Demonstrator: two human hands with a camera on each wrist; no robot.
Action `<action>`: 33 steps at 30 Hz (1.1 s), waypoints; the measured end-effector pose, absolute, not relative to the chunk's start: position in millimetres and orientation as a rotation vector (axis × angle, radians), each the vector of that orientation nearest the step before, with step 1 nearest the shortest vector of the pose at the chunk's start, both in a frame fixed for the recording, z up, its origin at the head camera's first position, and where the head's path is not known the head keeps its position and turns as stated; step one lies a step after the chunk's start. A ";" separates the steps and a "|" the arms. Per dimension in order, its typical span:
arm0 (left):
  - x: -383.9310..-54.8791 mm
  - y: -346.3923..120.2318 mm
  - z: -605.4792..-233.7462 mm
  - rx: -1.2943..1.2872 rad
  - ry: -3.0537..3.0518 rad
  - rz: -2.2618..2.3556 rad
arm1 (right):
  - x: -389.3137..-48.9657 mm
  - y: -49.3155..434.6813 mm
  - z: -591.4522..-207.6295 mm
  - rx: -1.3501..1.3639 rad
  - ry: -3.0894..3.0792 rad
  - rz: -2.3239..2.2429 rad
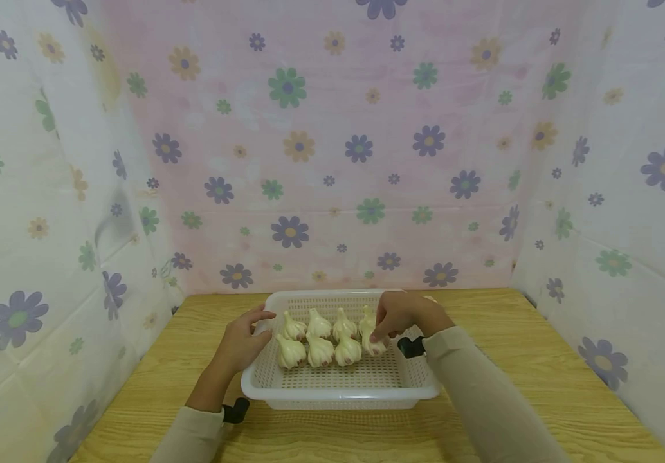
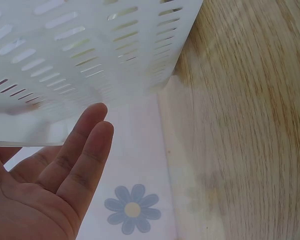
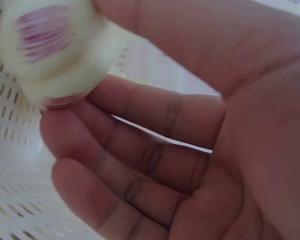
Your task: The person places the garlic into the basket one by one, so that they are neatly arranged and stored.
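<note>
Several pale garlic bulbs lie in two rows inside a white perforated plastic basket. My right hand reaches over the basket's right side and holds the front-row bulb at the right end by thumb and fingertips. In the right wrist view that garlic bulb shows purple streaks; the lower fingers bend loosely beneath it. At the basket's left side, my left hand holds the rim, thumb and index finger over it. The left wrist view shows two fingers fairly straight outside the slotted wall.
The basket stands on a wood-grain table. Flower-printed cloth hangs behind the table and along both sides. A black strap-like mount sits at the left wrist, and a similar black mount at the right wrist, over the basket.
</note>
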State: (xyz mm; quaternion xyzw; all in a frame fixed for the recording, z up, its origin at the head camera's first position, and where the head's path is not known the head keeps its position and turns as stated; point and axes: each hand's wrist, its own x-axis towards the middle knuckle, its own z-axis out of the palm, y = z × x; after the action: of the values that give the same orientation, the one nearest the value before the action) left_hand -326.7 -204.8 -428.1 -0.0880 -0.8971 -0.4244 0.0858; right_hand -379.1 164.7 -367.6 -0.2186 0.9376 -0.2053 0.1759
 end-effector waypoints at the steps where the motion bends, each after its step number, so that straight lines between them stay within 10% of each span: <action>1: -326.4 -204.7 -428.0 -0.260 -2.675 -1.266 | -379.3 164.0 -369.0 -0.623 2.652 -0.585; 33: -326.1 -203.5 -427.6 -0.264 -2.667 -1.309 | -370.2 157.3 -366.6 -0.511 2.625 -0.556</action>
State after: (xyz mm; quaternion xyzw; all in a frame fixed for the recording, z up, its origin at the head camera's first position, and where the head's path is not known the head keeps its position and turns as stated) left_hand -326.1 -203.5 -427.6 -0.0881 -0.8913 -0.4375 0.0796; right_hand -370.2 157.3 -366.6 -0.1833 0.9409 -0.1994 0.2035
